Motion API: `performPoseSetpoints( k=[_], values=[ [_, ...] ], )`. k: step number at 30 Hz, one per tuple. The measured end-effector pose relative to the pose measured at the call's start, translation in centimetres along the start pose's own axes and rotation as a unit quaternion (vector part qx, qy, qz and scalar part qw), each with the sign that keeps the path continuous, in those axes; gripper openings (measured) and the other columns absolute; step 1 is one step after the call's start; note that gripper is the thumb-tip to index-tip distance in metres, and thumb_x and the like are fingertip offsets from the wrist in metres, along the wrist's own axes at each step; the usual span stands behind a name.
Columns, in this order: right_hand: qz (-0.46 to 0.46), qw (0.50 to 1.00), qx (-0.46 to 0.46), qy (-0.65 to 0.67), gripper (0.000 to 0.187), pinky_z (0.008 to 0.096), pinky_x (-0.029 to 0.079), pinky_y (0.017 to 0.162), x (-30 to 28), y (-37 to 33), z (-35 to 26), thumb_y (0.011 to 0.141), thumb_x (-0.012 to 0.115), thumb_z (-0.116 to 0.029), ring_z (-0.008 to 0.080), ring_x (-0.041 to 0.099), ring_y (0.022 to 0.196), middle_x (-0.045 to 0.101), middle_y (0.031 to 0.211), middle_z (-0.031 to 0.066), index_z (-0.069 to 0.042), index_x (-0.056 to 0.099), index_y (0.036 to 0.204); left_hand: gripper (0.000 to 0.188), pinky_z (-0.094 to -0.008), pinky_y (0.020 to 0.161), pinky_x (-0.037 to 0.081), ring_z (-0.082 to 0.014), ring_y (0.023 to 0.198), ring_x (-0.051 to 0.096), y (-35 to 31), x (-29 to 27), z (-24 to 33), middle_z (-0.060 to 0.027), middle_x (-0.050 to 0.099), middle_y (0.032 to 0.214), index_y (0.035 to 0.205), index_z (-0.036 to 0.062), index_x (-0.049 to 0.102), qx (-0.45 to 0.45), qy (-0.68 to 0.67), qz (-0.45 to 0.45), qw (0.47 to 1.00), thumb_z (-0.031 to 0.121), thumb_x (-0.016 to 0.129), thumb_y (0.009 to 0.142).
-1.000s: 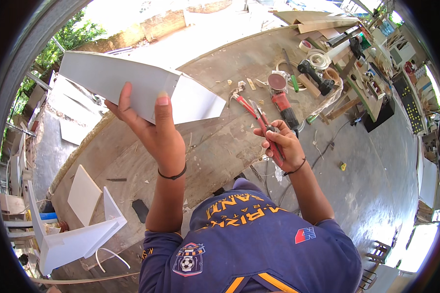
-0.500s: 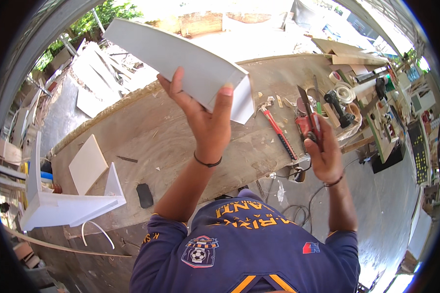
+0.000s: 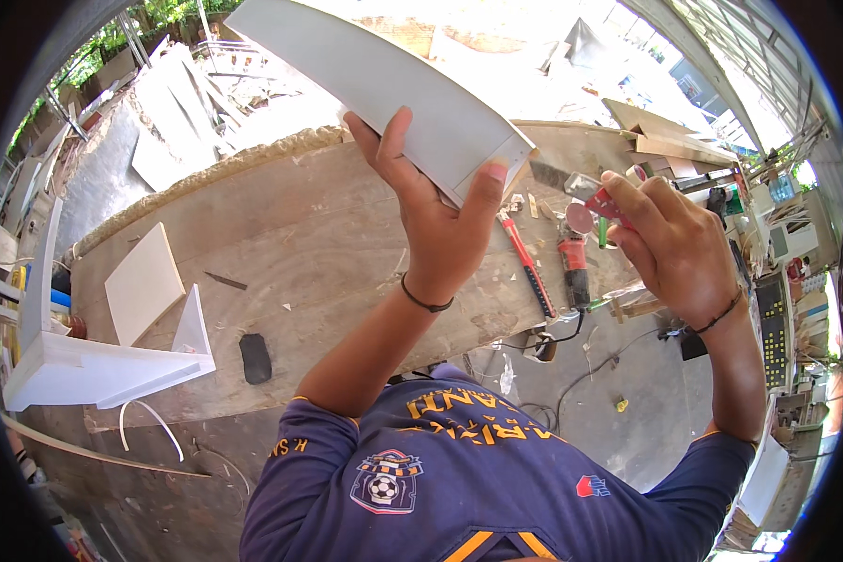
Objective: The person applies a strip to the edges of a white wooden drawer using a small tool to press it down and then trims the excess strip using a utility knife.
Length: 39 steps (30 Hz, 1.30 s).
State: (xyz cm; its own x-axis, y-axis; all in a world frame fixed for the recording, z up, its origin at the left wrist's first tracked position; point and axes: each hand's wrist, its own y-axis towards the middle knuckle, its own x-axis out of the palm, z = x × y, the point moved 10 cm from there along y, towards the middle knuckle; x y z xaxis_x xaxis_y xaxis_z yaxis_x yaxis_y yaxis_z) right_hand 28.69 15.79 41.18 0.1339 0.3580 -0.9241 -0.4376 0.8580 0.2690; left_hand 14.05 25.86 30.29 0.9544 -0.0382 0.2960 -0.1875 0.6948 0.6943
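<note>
My left hand (image 3: 445, 225) grips a long white board piece (image 3: 393, 89) with a short end wall, raised and tilted over the workbench (image 3: 337, 225). My thumb presses near its right end, with the fingers along the lower edge. In my right hand (image 3: 688, 248) is a red-handled utility knife (image 3: 585, 187), its blade out and pointing left. The blade tip is close to the board's right corner; I cannot tell whether they touch. Below them on the bench lie a red and black hammer (image 3: 526, 262) and a red angle grinder (image 3: 573, 258).
At the left a flat white panel (image 3: 145, 286) leans by an angled white board assembly (image 3: 94, 375). A black block (image 3: 255, 359) and a thin dark strip (image 3: 226, 281) lie nearby. Brown boards (image 3: 670, 136) are stacked at the far right. A cable (image 3: 571, 389) trails on the floor.
My right hand has risen and moved right, and the knife has swung from upright to pointing left at the board's corner. The board has shifted rightward in view.
</note>
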Motion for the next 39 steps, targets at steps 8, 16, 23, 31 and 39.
performPoseSetpoints(
  k=[8,16,23,31,39],
  values=[
    [0.004,0.995,-0.022,-0.092,0.044,0.0362,0.05,0.064,-0.3,1.1,-0.1,0.081,0.071,-0.021,0.0212,0.059,0.073,0.053,0.082,0.0034,-0.015,0.06,0.123,0.081,-0.0409,0.113,0.026,-0.0288,0.143,0.017,-0.1,-0.3,-0.1,-0.0257,-0.009,0.157,0.148,0.0085,0.02,0.001,-0.012,0.013,1.0,0.012,0.07,0.083],
    [0.011,0.994,-0.067,-0.088,0.045,0.0369,0.048,0.067,-0.3,2.0,0.7,0.081,0.069,-0.015,0.0209,0.056,0.076,0.052,0.082,0.0021,-0.015,0.061,0.125,0.082,-0.0432,0.112,0.026,-0.0325,0.144,0.015,-0.1,-0.4,0.0,-0.0274,-0.01,0.156,0.148,0.0085,0.02,0.006,0.037,0.01,0.999,0.015,0.07,0.082],
    [0.002,0.993,-0.039,-0.109,0.041,0.0354,0.047,0.063,-0.7,1.9,-0.9,0.081,0.068,-0.012,0.0196,0.054,0.07,0.05,0.079,0.0018,-0.014,0.064,0.122,0.08,-0.047,0.114,0.019,-0.035,0.148,0.002,-0.3,-0.7,0.3,-0.0309,-0.008,0.156,0.147,0.0083,0.023,0.015,0.052,0.014,0.998,0.017,0.069,0.083],
    [0.011,0.993,-0.049,-0.108,0.039,0.0342,0.048,0.062,-1.1,2.5,-1.5,0.081,0.07,-0.015,0.0186,0.056,0.07,0.051,0.077,0.0021,-0.015,0.065,0.12,0.076,-0.0473,0.115,0.018,-0.0348,0.148,0.001,-0.6,-1.2,0.7,-0.0284,-0.006,0.157,0.145,0.0097,0.026,0.012,0.056,0.018,0.998,0.017,0.068,0.083],
    [-0.041,0.994,-0.079,-0.066,0.048,0.0381,0.049,0.063,-0.4,2.5,-2.0,0.076,0.074,-0.014,0.0235,0.058,0.072,0.056,0.083,0.0055,-0.011,0.062,0.123,0.077,-0.0489,0.112,0.027,-0.0412,0.147,0.0,-0.8,-1.8,0.5,-0.0305,-0.014,0.155,0.144,0.0084,0.026,0.021,0.057,0.007,0.998,0.014,0.07,0.082]
  ],
)
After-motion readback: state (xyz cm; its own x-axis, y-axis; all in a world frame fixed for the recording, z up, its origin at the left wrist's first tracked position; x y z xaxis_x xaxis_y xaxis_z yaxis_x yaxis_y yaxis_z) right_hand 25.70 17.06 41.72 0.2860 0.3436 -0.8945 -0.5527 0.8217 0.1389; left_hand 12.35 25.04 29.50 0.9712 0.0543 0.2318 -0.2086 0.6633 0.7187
